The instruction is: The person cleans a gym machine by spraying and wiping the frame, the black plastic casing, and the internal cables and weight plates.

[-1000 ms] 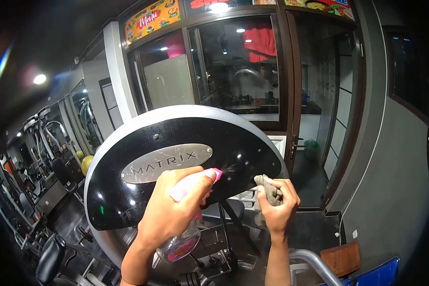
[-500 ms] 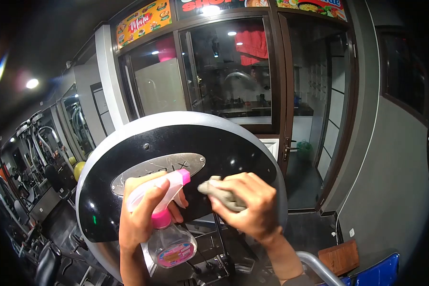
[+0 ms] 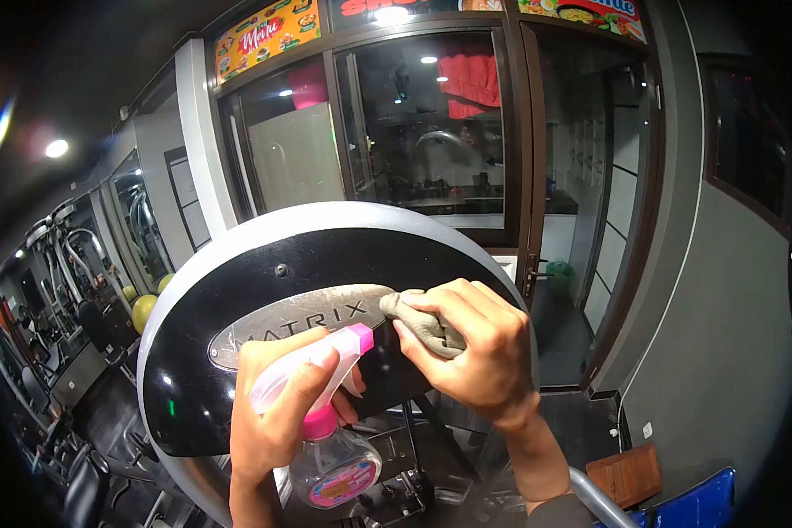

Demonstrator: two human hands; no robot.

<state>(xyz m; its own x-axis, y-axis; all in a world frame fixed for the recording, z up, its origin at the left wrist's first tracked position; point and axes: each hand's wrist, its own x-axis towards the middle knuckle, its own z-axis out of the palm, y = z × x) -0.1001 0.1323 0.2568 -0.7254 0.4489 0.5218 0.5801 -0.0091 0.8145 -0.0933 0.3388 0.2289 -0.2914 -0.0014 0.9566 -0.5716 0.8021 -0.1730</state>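
My left hand (image 3: 277, 409) is wrapped round the neck of a clear spray bottle (image 3: 334, 466) with a pink and white trigger head, its pink nozzle pointing to the right. A bunched grey-green cloth (image 3: 427, 327) is pinched in my right hand (image 3: 484, 352), its tip at the right end of an oval metal MATRIX plate (image 3: 304, 319). That plate is fixed to the rounded black panel (image 3: 361, 255) of a gym machine with a silver rim. The bottle's nozzle is just below the plate.
Behind the panel stand a dark-framed window (image 3: 422, 132) and a glass door (image 3: 581, 194). Gym machines (image 3: 70, 255) and a yellow ball (image 3: 144, 313) are at the left. A wooden board (image 3: 623, 475) and a blue item (image 3: 700, 502) lie at the lower right.
The spray bottle in my left hand has shifted slightly right and down. My right hand has moved right and up with the cloth, which now reaches the plate's right end.
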